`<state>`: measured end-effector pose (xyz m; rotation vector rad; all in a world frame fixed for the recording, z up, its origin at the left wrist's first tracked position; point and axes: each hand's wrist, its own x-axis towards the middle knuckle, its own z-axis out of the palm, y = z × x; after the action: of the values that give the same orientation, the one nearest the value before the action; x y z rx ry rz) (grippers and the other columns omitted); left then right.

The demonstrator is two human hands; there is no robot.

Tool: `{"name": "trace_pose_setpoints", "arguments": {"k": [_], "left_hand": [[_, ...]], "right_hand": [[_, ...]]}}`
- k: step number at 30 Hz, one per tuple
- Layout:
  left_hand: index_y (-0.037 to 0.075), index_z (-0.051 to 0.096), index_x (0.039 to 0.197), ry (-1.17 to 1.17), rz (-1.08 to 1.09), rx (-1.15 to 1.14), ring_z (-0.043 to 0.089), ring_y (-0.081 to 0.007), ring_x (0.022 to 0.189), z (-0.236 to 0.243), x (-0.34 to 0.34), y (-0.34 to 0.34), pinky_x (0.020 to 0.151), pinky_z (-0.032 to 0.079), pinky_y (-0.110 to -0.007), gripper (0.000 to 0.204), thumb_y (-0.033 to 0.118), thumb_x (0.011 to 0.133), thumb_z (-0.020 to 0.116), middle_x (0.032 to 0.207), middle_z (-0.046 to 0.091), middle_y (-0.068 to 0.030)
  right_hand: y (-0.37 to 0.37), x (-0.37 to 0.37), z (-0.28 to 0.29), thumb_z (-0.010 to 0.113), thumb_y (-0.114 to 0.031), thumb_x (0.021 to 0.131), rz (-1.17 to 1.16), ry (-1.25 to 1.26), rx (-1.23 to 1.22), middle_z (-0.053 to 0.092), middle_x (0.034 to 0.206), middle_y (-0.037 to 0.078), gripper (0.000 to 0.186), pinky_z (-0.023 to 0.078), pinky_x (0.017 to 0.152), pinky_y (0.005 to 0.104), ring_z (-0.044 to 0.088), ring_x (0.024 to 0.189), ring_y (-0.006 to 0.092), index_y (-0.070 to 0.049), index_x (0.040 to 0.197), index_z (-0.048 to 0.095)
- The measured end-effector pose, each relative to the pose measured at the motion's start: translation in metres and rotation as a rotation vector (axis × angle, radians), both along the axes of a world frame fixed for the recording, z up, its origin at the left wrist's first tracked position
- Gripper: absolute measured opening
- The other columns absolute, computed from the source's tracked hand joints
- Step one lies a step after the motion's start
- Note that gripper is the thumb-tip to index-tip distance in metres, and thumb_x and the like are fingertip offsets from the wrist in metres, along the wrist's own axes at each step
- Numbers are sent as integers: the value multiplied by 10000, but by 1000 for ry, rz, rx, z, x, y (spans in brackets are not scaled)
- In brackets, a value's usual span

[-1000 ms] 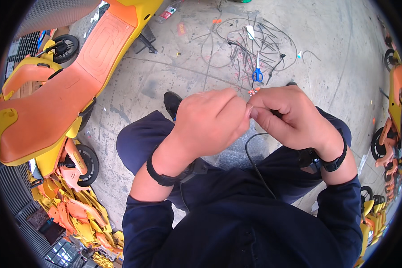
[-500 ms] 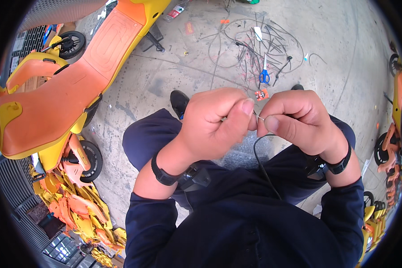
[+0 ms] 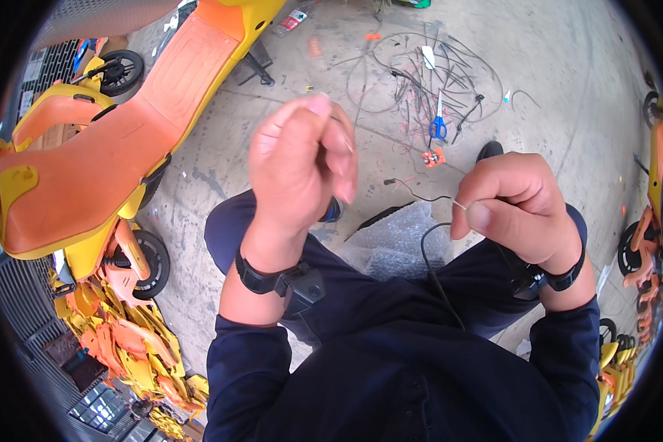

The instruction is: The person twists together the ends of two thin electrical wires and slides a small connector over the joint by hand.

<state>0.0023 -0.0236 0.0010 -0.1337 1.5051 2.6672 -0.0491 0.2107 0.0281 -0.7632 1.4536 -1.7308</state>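
My right hand pinches a thin wire between thumb and forefinger; a pale section shows at the fingertips. From the pinch the dark wire curves left to a small dark end piece. A thicker black cable loops down from beside the right fingers to my lap. Apart from the wire, my left hand is raised to the left, fingers loosely curled and slightly blurred, with no held thing visible. Clear bubble wrap lies between my knees, below the hands.
Blue-handled scissors, an orange-and-white piece and a tangle of dark wires lie on the concrete floor ahead. At the left stands a large orange-and-yellow vehicle body, with a heap of body panels behind. More vehicles line the right.
My left hand has come away from the right fingertips and moved left and up, its fingers loosening. The wire now shows stretching left from my right hand, which has shifted slightly right.
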Motion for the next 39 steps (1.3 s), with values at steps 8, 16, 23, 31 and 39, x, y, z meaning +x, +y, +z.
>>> {"name": "trace_pose_setpoints", "arguments": {"k": [8,16,23,31,39], "left_hand": [[2,598,1022,130,-41,-288,562,-74,592,-2,3,18,538,458,-198,187,175,973,545,834,634,-67],[-16,563,1189,190,-237,-376,593,-76,630,0,11,29,530,449,-188,318,165,932,611,1002,650,-95],[-1,675,988,443,-95,-738,609,-126,654,-1,6,23,538,449,-214,161,29,831,691,840,649,-78],[3,689,929,667,86,-1016,616,-182,674,1,5,24,581,470,-260,165,-8,766,713,806,668,-103],[3,675,918,711,113,-983,595,-188,665,2,4,23,576,457,-261,138,8,783,707,788,647,-101]], "right_hand": [[-1,-4,-5,554,-38,905,-22,-61,22,674,840,54,120,466,693,233,597,754,97,16,881,658],[0,-9,-10,552,-38,903,-39,-174,-24,678,855,58,122,480,711,243,614,789,105,17,886,660],[1,-12,-11,549,-31,907,-31,-160,94,631,758,13,119,434,586,204,544,647,45,4,911,663],[-7,-5,-19,573,-36,901,-115,-70,17,604,719,-9,104,381,537,192,480,585,31,-2,893,671],[-9,-3,-18,614,37,789,-262,638,133,576,658,36,129,374,491,226,466,515,78,-18,893,667]]}}
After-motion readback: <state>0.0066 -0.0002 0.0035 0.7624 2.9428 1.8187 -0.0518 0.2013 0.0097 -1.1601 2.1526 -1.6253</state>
